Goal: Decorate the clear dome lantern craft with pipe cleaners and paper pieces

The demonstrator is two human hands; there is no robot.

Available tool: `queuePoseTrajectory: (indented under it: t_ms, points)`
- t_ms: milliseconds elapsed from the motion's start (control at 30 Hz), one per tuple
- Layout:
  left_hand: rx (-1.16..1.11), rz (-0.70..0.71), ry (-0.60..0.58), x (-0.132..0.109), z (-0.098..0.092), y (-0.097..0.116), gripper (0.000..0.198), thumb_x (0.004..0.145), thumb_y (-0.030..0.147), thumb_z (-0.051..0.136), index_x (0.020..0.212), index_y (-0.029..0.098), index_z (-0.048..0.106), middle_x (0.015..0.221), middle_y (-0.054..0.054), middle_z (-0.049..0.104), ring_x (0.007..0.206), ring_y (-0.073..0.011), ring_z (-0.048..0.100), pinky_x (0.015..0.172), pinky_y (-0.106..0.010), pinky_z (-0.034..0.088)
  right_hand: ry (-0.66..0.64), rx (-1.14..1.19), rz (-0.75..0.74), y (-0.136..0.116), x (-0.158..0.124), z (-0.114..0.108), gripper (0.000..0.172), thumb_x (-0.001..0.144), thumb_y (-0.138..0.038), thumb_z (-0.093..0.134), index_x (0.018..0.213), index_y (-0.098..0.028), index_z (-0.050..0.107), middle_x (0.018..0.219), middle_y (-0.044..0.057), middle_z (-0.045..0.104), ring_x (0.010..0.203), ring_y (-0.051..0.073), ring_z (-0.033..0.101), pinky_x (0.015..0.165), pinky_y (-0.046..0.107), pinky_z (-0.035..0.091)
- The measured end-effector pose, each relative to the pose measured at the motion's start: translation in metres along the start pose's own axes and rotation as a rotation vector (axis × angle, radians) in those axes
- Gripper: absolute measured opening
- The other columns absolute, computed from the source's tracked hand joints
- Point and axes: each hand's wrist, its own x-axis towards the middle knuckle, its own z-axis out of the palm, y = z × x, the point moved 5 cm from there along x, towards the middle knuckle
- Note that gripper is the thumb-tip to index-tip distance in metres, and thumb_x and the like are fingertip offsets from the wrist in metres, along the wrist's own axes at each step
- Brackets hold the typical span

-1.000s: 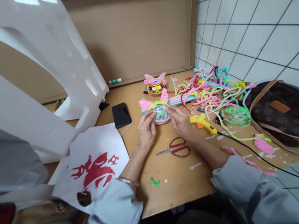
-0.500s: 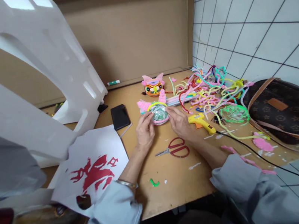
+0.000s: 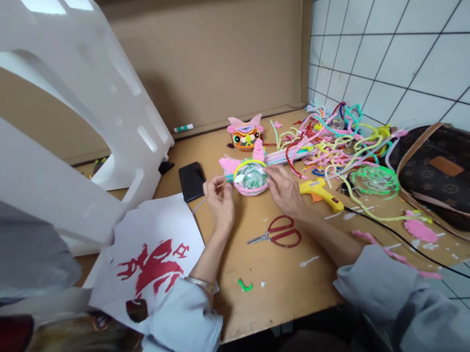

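Observation:
A round craft head point(image 3: 252, 183) of clear, greenish mesh lies on the table between my hands, with a yellow band on top, a pink rim below and two fuzzy pink ears. White patches show on its front. My right hand point(image 3: 284, 192) pinches it at the right edge. Just off its left edge, my left hand point(image 3: 220, 203) has thumb and fingers curled together; whatever they hold is too small to make out. Behind stands a finished-looking lion head point(image 3: 247, 134) with black eyes and pink ears. Red-handled scissors point(image 3: 280, 232) lie in front of my hands.
A yellow glue gun point(image 3: 322, 194) with a black cord lies at right. Beyond it are a tangle of pipe cleaners point(image 3: 328, 146), a green mesh ball point(image 3: 374, 181) and a brown handbag point(image 3: 453, 177). Leftward are a black phone point(image 3: 192, 181) and red-printed paper point(image 3: 146, 237).
My left hand has drawn away leftward from the front of the craft head, baring a white patch there. My right hand stays at its right edge. The whole view has shifted slightly.

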Motion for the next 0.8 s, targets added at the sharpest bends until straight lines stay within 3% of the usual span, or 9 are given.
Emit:
queuePoseTrajectory:
  t_ms: [100, 200, 300, 433, 600, 800]
  points:
    - [-0.107, -0.120, -0.009, 0.001, 0.004, -0.013, 0.023, 0.086, 0.036, 0.065, 0.101, 0.019, 0.060, 0.103, -0.006, 0.061, 0.095, -0.0166, 0.061, 0.091, -0.031, 0.050, 0.007, 0.045, 0.030, 0.003, 0.001, 0.000, 0.033, 0.097, -0.022, 0.042, 0.118, -0.015, 0.066, 0.117, 0.015, 0.070, 0.112, 0.026, 0.065, 0.101, 0.043, 0.053]
    - [-0.241, -0.186, -0.074, 0.001, 0.014, -0.020, 0.041, 0.083, 0.048, 0.069, 0.112, 0.021, 0.057, 0.115, -0.008, 0.063, 0.105, -0.0188, 0.062, 0.097, -0.034, 0.049, 0.014, 0.133, 0.132, 0.010, 0.002, 0.001, 0.031, 0.095, -0.028, 0.046, 0.118, -0.017, 0.065, 0.113, 0.014, 0.071, 0.106, 0.026, 0.066, 0.098, 0.044, 0.054]
    - [-0.357, -0.244, -0.125, 0.001, 0.024, -0.025, 0.057, 0.079, 0.059, 0.073, 0.118, 0.023, 0.055, 0.129, -0.011, 0.061, 0.118, -0.0225, 0.060, 0.103, -0.037, 0.047, 0.066, 0.280, 0.272, 0.018, 0.005, 0.003, 0.036, 0.094, -0.039, 0.051, 0.122, -0.020, 0.062, 0.123, 0.013, 0.069, 0.114, 0.026, 0.065, 0.104, 0.045, 0.051]
    - [-0.458, -0.301, -0.149, 0.002, 0.032, -0.026, 0.064, 0.073, 0.067, 0.076, 0.115, 0.023, 0.056, 0.123, -0.011, 0.066, 0.121, -0.0255, 0.061, 0.106, -0.041, 0.048, 0.088, 0.501, 0.440, 0.027, 0.006, 0.011, 0.046, 0.090, -0.054, 0.052, 0.121, -0.021, 0.062, 0.127, 0.014, 0.068, 0.117, 0.029, 0.065, 0.105, 0.049, 0.051]
    - [-0.521, -0.360, -0.194, -0.001, 0.037, -0.021, 0.067, 0.067, 0.066, 0.081, 0.111, 0.022, 0.056, 0.115, -0.009, 0.069, 0.113, -0.0245, 0.065, 0.103, -0.042, 0.051, 0.077, 0.620, 0.541, 0.033, 0.004, 0.022, 0.049, 0.080, -0.063, 0.062, 0.107, -0.022, 0.063, 0.110, 0.011, 0.072, 0.102, 0.027, 0.068, 0.095, 0.046, 0.056]
    - [-0.532, -0.404, -0.218, -0.004, 0.039, -0.019, 0.072, 0.059, 0.055, 0.090, 0.112, 0.022, 0.053, 0.116, -0.010, 0.069, 0.105, -0.0229, 0.067, 0.095, -0.039, 0.053, 0.087, 0.639, 0.588, 0.038, 0.000, 0.029, 0.054, 0.071, -0.058, 0.075, 0.109, -0.022, 0.063, 0.112, 0.010, 0.069, 0.101, 0.024, 0.065, 0.087, 0.040, 0.057]
